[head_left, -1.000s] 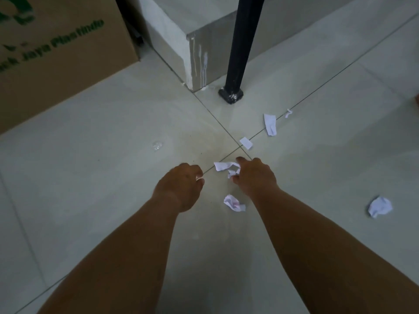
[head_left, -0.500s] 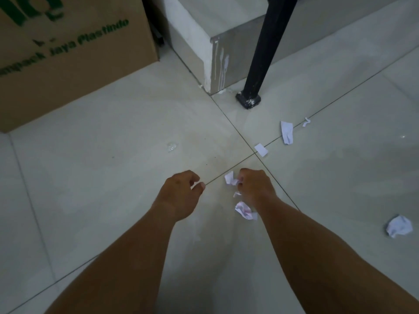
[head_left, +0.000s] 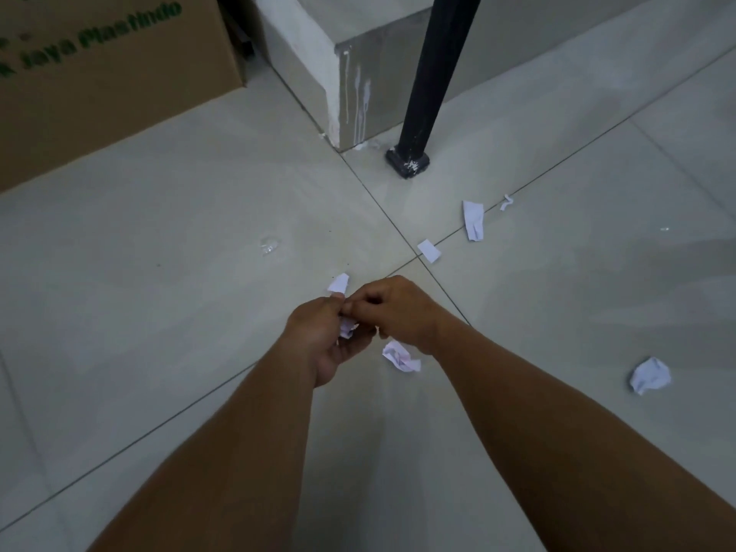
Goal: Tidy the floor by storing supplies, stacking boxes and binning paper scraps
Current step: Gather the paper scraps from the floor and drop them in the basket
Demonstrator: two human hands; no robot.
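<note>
Head view: I watch the person's left hand [head_left: 330, 344] and right hand [head_left: 398, 308] meet just above the pale tiled floor [head_left: 159, 312]. The left hand's thumb and fingers pinch white paper scraps [head_left: 338, 282]; one corner pokes up past the thumb and more is crumpled in the palm. The right hand's fingers are curled against the left fingertips, and I cannot tell whether they hold paper. A crumpled scrap [head_left: 400, 356] with pinkish marks lies on the floor just beside the right wrist. A paper ball [head_left: 650, 375] sits well apart to the right. A flat slip [head_left: 429, 250], a folded strip [head_left: 473, 219] and a tiny curl [head_left: 506, 202] lie near the black post [head_left: 434, 85]. The green-lettered cardboard box [head_left: 99, 93] shows only its side, its contents hidden. Half a second earlier the hands were apart, the right one down on scraps at the grout line; those scraps are off the floor now.
</note>
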